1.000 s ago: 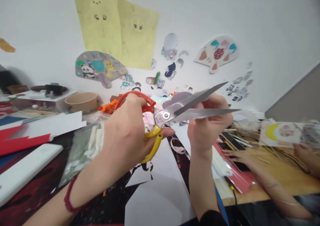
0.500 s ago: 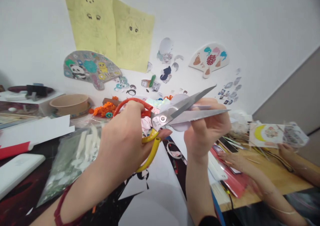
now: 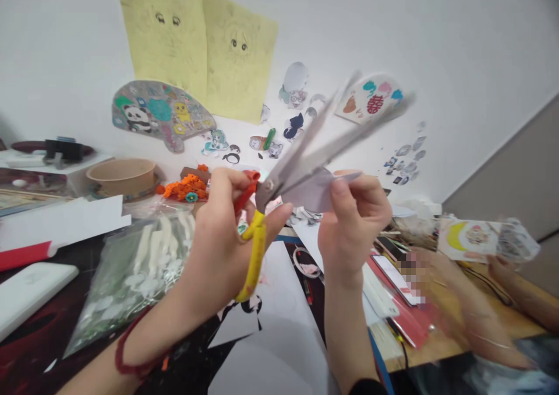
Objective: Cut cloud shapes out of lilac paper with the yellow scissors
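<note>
My left hand [image 3: 227, 232] is closed round the red and yellow handles of a pair of scissors [image 3: 257, 249]. Their long metal blades stand apart, point up to the right and are smeared by motion. Thumb and fingers of my right hand [image 3: 356, 220] pinch a piece of white paper [image 3: 310, 194], which sticks out leftward behind and below the blades. Whether the blades touch the paper I cannot tell. Beneath both hands lies a large white sheet [image 3: 279, 331], with a black-and-white paper scrap [image 3: 233, 328] at its left.
A clear bag [image 3: 126, 284], a white box-like device [image 3: 39, 290] and an orange flower bunch [image 3: 187, 187] lie left. A round tan container [image 3: 122, 176] stands behind. At right, another person's arms reach over a wooden table [image 3: 441, 348] with a phone [image 3: 395, 278]. Drawings and cutouts cover the wall.
The scissors have swung upward, their tips now higher and blades more steeply tilted. My right hand has shifted slightly left and its paper shows more. The neighbour's hand has moved near the phone.
</note>
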{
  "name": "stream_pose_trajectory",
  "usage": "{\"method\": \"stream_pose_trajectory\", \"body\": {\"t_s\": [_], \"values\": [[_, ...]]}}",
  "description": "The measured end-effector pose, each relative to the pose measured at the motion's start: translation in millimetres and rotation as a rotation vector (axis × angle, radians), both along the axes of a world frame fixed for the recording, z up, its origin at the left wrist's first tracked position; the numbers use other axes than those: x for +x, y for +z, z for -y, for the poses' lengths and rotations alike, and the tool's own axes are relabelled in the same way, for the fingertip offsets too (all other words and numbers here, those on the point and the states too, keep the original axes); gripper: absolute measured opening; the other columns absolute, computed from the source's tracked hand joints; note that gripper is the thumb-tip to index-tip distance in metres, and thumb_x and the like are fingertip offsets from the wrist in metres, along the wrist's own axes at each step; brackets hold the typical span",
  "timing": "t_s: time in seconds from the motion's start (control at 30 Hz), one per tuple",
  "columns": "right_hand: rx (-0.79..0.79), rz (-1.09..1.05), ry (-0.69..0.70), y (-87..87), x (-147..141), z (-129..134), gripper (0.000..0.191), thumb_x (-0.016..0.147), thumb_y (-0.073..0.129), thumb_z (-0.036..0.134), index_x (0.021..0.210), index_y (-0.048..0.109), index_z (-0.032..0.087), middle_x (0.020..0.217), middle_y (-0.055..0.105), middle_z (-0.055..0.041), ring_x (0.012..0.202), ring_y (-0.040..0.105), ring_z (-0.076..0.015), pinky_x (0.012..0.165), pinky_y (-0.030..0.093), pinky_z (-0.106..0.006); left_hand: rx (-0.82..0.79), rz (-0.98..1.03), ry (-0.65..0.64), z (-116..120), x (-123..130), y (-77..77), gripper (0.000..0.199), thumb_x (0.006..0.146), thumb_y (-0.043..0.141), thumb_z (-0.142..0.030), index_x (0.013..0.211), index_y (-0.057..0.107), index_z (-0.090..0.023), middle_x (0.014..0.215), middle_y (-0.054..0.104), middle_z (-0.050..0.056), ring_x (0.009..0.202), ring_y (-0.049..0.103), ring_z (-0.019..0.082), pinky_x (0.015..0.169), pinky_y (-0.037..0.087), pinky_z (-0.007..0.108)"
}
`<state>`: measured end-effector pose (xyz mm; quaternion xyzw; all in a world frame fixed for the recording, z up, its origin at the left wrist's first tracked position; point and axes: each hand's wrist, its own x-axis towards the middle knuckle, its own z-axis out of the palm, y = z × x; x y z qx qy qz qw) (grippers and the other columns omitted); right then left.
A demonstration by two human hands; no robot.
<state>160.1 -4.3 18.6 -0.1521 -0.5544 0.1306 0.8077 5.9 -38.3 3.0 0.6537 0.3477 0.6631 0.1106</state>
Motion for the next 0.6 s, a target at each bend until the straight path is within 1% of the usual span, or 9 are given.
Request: {"method": "stream_pose_trajectory", "body": {"t_s": [0.03,0.07,0.1,0.13,0.2,0.3,0.37,0.43,0.6], "values": [[-0.022,0.006,0.045,-0.9,-2,0,0.012,0.082,0.079,0.026,0.074,0.070,0.026,0.074,0.063,0.0037,0.074,0.057,-0.0109,0.070,0.046,-0.029,-0.042,0.101,-0.130,-1,2,0.3,0.038,0.084,0.078,-0.037,0.100,0.046,-0.024,0.098,0.063,0.002,0.071,0.057,0.012,0.063,0.047,0.028],[-0.048,0.020,0.094,-1.9,-4,0,0.014,0.082,0.080,0.027,0.073,0.069,0.026,0.074,0.062,0.0041,0.073,0.056,-0.0104,0.070,0.046,-0.028,-0.077,0.197,-0.225,-3,4,0.5,0.040,0.082,0.080,-0.034,0.100,0.046,-0.024,0.101,0.064,0.002,0.073,0.058,0.012,0.064,0.048,0.027],[-0.082,0.038,0.144,-3.0,-7,-1,0.016,0.081,0.081,0.029,0.072,0.068,0.025,0.073,0.061,0.0045,0.071,0.056,-0.0100,0.069,0.046,-0.028,-0.116,0.266,-0.295,-4,5,0.7,0.042,0.080,0.082,-0.033,0.101,0.047,-0.024,0.101,0.064,0.001,0.074,0.059,0.012,0.064,0.048,0.027],[-0.126,0.057,0.196,-4.0,-8,-1,0.018,0.080,0.082,0.030,0.071,0.067,0.025,0.072,0.061,0.0048,0.070,0.055,-0.0098,0.068,0.046,-0.027,-0.154,0.318,-0.332,-6,6,0.9,0.043,0.078,0.083,-0.032,0.101,0.048,-0.024,0.097,0.064,0.001,0.075,0.059,0.012,0.064,0.048,0.026],[-0.232,0.079,0.296,-5.3,-11,-1,0.020,0.077,0.084,0.033,0.070,0.067,0.025,0.072,0.062,0.0043,0.069,0.056,-0.0101,0.064,0.046,-0.027,-0.187,0.386,-0.351,-9,5,1.3,0.041,0.077,0.084,-0.032,0.099,0.051,-0.022,0.092,0.062,0.001,0.076,0.059,0.012,0.066,0.048,0.027],[-0.396,0.081,0.403,-5.6,-13,-3,0.020,0.072,0.087,0.036,0.070,0.071,0.024,0.071,0.066,0.0034,0.063,0.056,-0.0097,0.058,0.045,-0.026,-0.130,0.432,-0.320,-13,3,1.9,0.036,0.077,0.083,-0.030,0.094,0.054,-0.019,0.091,0.060,0.002,0.081,0.060,0.013,0.069,0.050,0.027],[-0.463,0.089,0.445,-5.3,-13,-4,0.020,0.071,0.088,0.036,0.070,0.072,0.023,0.069,0.066,0.0037,0.058,0.054,-0.0078,0.054,0.043,-0.024,-0.095,0.437,-0.292,-15,2,2.3,0.036,0.075,0.084,-0.029,0.093,0.055,-0.018,0.091,0.059,0.002,0.080,0.060,0.012,0.067,0.050,0.026],[-0.490,0.099,0.469,-5.1,-13,-6,0.020,0.070,0.089,0.034,0.069,0.073,0.022,0.066,0.065,0.0044,0.056,0.053,-0.0060,0.052,0.043,-0.022,-0.078,0.462,-0.305,-18,1,2.5,0.036,0.075,0.084,-0.029,0.092,0.054,-0.019,0.089,0.060,0.001,0.077,0.060,0.012,0.066,0.051,0.026],[-0.477,0.143,0.491,-6.7,-16,-8,0.021,0.071,0.089,0.034,0.068,0.073,0.021,0.059,0.062,0.0057,0.052,0.052,-0.0045,0.048,0.043,-0.018,-0.096,0.560,-0.448,-22,1,2.5,0.024,0.083,0.078,-0.027,0.093,0.057,-0.020,0.082,0.063,0.000,0.075,0.062,0.013,0.070,0.055,0.029]]}}
